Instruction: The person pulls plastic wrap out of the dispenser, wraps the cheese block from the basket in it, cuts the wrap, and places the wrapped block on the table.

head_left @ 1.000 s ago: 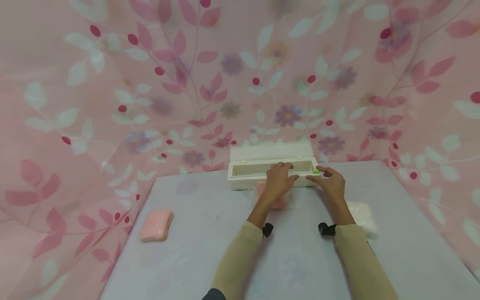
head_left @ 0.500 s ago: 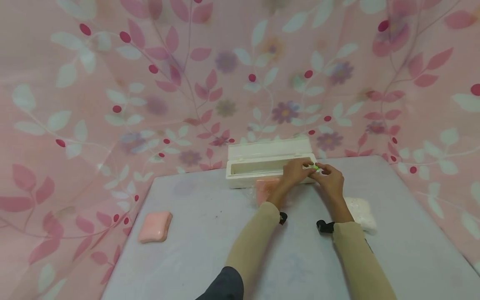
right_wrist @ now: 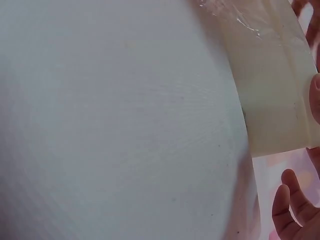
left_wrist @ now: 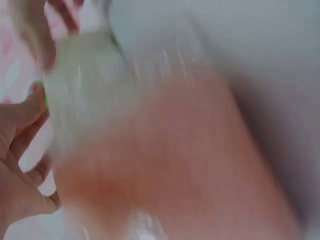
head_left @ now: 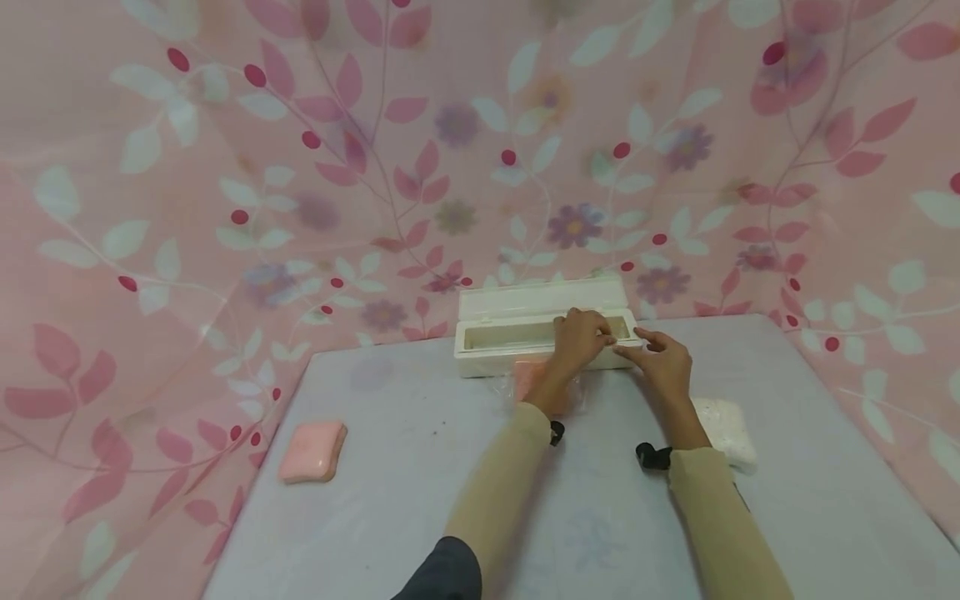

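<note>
A long white cling film dispenser [head_left: 487, 362] stands at the back of the table with its lid [head_left: 540, 298] raised. My left hand [head_left: 577, 337] reaches over its front edge near the right end, thumb and forefinger pinching the small green slider [left_wrist: 45, 100], which the hand hides in the head view. My right hand [head_left: 663, 367] holds the dispenser's right end, thumb on the front edge; its other fingers [right_wrist: 287, 207] extend past the end. A salmon-orange block [head_left: 527, 379] in clear film lies against the dispenser's front, partly behind my left wrist; it is blurred in the left wrist view.
A pink, rounded square block [head_left: 311, 452] lies at the left of the pale table [head_left: 405, 500]. A white packet [head_left: 723, 433] sits to the right, beside my right forearm. A floral cloth [head_left: 450, 167] hangs behind and along both sides.
My left hand has come right to the green slider, then shifted a little left along the dispenser's edge, with the slider now covered. My right hand stays at the dispenser's right end.
</note>
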`<state>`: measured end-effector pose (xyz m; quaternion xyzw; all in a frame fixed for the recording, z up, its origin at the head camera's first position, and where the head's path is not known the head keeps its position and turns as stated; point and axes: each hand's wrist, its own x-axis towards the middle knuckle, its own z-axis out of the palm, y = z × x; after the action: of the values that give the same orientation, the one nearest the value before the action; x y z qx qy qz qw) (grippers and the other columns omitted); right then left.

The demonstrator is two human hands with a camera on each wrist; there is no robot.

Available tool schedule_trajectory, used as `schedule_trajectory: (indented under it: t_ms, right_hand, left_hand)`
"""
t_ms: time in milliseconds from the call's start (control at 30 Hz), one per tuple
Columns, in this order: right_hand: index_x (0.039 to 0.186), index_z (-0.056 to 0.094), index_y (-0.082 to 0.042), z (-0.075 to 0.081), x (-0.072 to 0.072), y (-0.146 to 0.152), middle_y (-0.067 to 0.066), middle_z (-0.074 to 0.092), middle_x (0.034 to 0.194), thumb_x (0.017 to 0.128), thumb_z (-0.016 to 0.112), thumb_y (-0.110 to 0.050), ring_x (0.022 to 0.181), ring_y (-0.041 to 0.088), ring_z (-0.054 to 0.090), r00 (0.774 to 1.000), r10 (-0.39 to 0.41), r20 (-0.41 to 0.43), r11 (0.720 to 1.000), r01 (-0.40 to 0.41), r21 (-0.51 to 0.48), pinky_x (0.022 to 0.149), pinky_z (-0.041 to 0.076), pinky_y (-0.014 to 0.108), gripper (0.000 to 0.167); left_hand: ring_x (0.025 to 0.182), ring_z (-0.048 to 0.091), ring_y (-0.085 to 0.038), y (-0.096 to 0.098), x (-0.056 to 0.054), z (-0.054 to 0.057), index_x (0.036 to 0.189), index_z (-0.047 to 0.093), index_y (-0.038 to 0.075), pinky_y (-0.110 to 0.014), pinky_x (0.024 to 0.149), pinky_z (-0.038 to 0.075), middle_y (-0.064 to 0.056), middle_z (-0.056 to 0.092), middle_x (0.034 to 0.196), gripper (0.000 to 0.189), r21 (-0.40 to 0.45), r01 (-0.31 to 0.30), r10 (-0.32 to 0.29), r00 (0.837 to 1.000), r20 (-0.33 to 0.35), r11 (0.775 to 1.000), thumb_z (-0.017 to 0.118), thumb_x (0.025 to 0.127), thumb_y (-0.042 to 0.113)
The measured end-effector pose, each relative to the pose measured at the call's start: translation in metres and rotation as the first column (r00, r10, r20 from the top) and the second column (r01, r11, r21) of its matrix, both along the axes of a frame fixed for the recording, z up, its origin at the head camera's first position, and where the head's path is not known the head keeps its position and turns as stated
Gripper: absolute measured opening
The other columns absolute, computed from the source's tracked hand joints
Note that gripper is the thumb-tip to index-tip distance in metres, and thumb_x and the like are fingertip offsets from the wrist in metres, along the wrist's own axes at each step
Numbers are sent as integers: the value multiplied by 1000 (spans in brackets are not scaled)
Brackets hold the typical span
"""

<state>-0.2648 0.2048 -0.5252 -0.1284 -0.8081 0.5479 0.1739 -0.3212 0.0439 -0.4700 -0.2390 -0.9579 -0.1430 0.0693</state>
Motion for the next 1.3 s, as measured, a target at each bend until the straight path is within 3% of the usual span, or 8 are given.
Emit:
schedule_trajectory:
  t_ms: [67,200,367,467,733,933,1300]
  right_hand:
    - [121,72,-12,1,0,0,12,63,129,69,89,-44,109,30,58,1000,-8,9,1000,8,3,86,48,43,63]
    - [120,72,-13,1,0,0,11,63,128,69,90,-41,110,28,57,999,-33,24,999,33,-1,86,47,42,61]
    - [121,72,-16,-1,-1,-4,9,62,130,69,90,-43,112,28,57,998,-4,60,1000,4,-14,89,48,44,62]
    - [122,71,-16,0,-2,-7,11,61,132,69,89,-44,115,31,56,997,13,70,1000,-12,-6,91,47,48,63]
    - [121,72,-17,2,-3,-15,11,62,131,70,89,-41,115,32,57,998,14,54,1000,-16,24,91,46,50,59]
    - [123,71,-17,5,-1,-19,14,62,130,71,88,-44,116,33,55,996,39,85,997,-44,58,90,46,51,61]
    - [123,71,-19,3,-4,-23,15,64,126,70,86,-52,116,33,58,996,41,83,988,-53,148,89,47,50,65]
  left_hand:
    - [110,55,-18,-20,-3,2,95,78,32,-45,94,40,18,67,115,16,-58,19,-21,1000,-23,998,69,89,44]
    - [117,52,-18,-64,0,5,94,79,30,-51,104,32,19,68,112,12,-76,18,-24,997,-76,997,71,90,38]
    - [112,53,-17,-97,6,2,90,78,28,-54,104,32,18,70,106,11,-116,47,-65,986,-155,992,70,92,35]
    - [112,52,-17,-104,5,2,92,78,27,-53,104,32,17,69,108,13,-129,69,-89,984,-156,989,68,92,36]
    - [110,54,-17,-118,3,2,94,78,26,-48,101,35,15,70,108,15,-107,59,-72,989,-127,993,68,92,37]
    - [108,55,-18,-125,3,-5,93,79,25,-47,100,36,13,71,105,12,-50,64,-70,989,-130,997,70,92,33]
    - [103,57,-17,-141,2,-13,89,79,22,-47,97,38,13,73,100,7,-71,85,-102,952,-289,994,76,88,29]
